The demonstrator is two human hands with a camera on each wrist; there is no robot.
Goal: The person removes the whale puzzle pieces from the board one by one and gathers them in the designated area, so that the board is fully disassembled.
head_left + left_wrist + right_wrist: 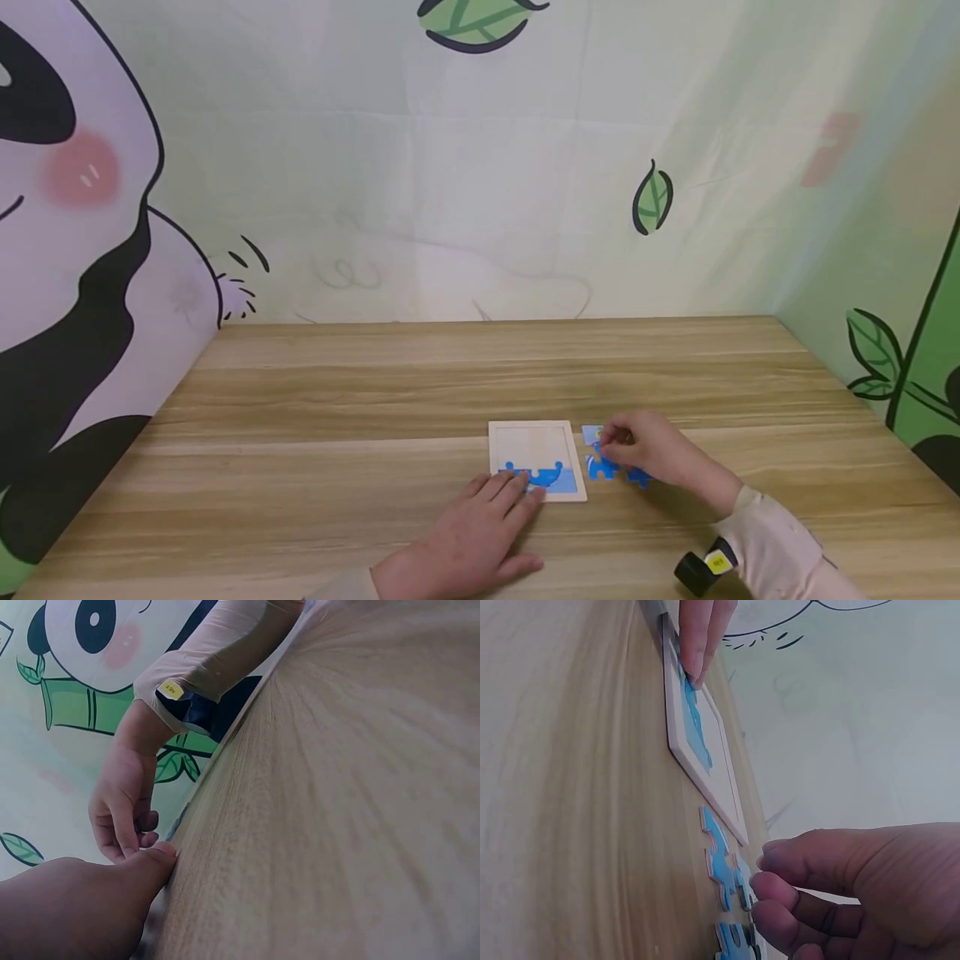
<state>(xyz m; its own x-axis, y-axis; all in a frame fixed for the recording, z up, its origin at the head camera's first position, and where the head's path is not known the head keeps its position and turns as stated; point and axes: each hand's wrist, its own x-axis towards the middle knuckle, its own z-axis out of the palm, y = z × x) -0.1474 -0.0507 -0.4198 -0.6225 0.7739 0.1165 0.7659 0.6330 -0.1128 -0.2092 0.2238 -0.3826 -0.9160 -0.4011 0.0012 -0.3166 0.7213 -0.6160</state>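
A small square wooden puzzle tray [530, 426] lies on the table, with blue jigsaw pieces [567, 480] filling its near part. The left hand [480, 529] rests its outstretched fingers on the tray's near-left part and those pieces, hiding some of them. Just right of the tray lie several loose blue jigsaw pieces [602, 468], also visible in the right wrist view [720, 870]. Over them hovers the right hand [652, 450], its fingers bent and thumb near the forefinger. The right wrist view shows no piece between those fingertips [774, 886].
The wood-grain table [337, 392] spreads out around the tray. Behind it hangs a pale backdrop [465, 183] with painted leaves and a panda. A black wrist device [705, 567] with a yellow label sits at the right sleeve.
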